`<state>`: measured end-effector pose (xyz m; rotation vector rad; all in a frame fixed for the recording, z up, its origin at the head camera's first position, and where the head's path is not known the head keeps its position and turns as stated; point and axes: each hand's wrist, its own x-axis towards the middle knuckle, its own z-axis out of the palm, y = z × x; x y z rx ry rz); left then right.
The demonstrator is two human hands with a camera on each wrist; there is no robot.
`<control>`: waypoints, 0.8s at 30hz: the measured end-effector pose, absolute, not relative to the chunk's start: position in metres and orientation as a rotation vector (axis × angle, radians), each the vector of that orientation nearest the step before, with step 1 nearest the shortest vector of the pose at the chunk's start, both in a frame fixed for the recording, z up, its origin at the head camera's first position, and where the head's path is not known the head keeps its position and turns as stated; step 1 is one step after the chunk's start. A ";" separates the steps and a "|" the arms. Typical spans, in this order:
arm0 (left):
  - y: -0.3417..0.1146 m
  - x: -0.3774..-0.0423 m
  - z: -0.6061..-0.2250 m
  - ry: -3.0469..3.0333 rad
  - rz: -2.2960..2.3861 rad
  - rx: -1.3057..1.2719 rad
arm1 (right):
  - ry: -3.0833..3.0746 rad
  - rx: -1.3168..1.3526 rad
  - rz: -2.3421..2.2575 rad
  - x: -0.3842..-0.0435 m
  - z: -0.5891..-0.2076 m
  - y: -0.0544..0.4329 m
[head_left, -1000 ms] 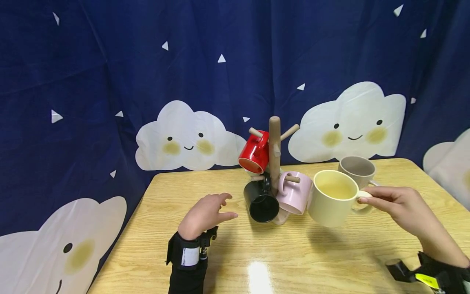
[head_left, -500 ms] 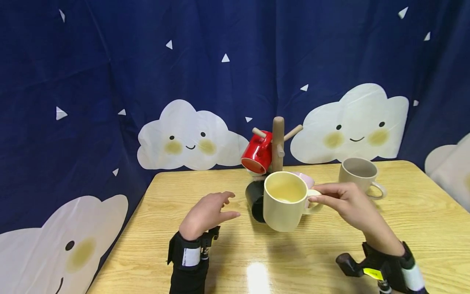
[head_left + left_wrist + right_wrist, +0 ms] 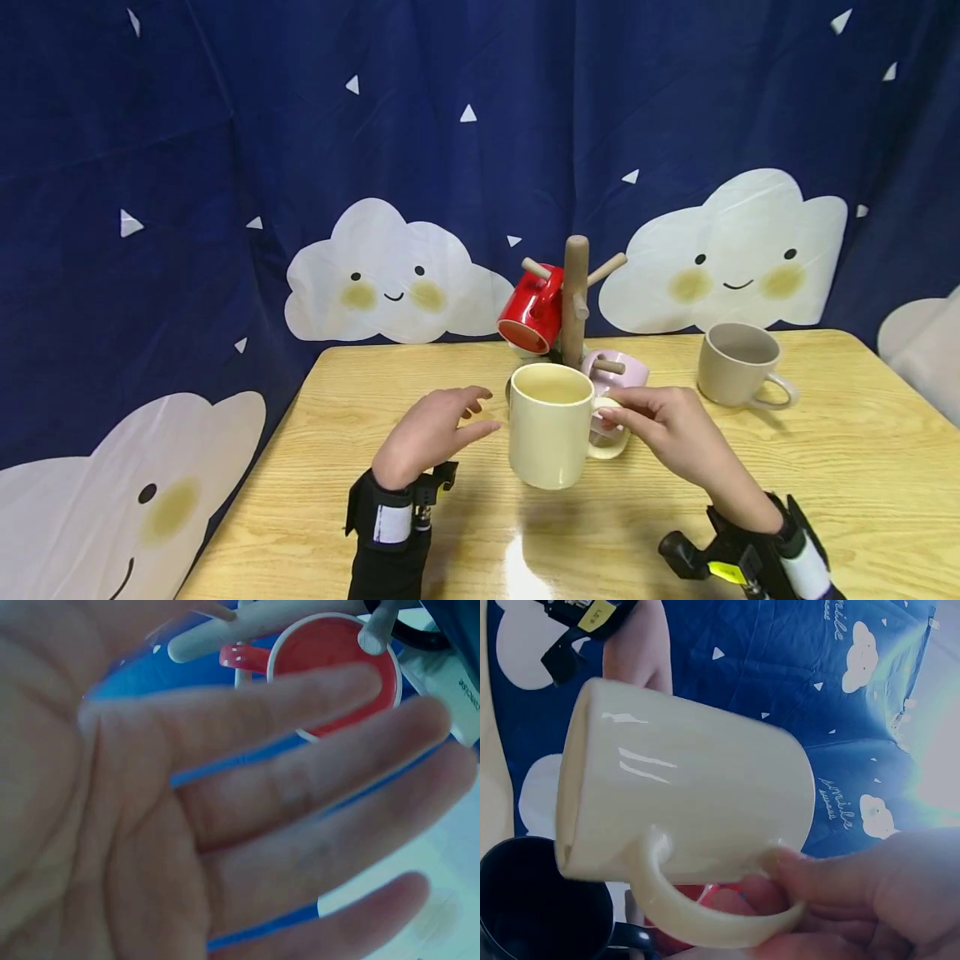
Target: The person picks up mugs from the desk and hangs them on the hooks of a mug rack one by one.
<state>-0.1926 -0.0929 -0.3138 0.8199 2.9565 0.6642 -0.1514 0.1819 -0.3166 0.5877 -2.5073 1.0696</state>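
Note:
My right hand point(image 3: 667, 429) pinches the handle of a cream mug point(image 3: 551, 429), which is held upright above the table in front of the mug tree point(image 3: 576, 287). In the right wrist view, thumb and fingers close round the handle of that mug point(image 3: 690, 780). To the left of the mug, my left hand point(image 3: 435, 429) hovers with fingers relaxed and nothing in them; its spread palm point(image 3: 150, 825) fills much of the left wrist view. A red mug point(image 3: 531, 308) hangs on an upper peg and a pink mug point(image 3: 633, 372) on a lower one. A black mug point(image 3: 544, 900) is mostly hidden in the head view.
A grey-brown mug point(image 3: 738, 362) stands on the wooden table point(image 3: 847, 450) at the right. Behind the table hangs a dark blue curtain point(image 3: 420, 50) with white clouds. Bare wooden pegs point(image 3: 607, 268) stick out from the tree.
My right hand has carried the cream mug leftward, from beside the grey-brown mug to in front of the tree. My left hand has stayed nearly still.

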 end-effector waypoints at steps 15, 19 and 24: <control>-0.048 -0.182 -0.313 2.418 1.663 0.556 | -2.594 0.456 1.246 -0.154 -0.316 0.182; -0.032 -0.179 -0.319 2.356 1.793 0.483 | -2.560 0.449 1.274 -0.154 -0.315 0.182; -0.024 -0.175 -0.322 2.258 1.943 0.452 | -2.545 0.453 1.267 -0.153 -0.316 0.181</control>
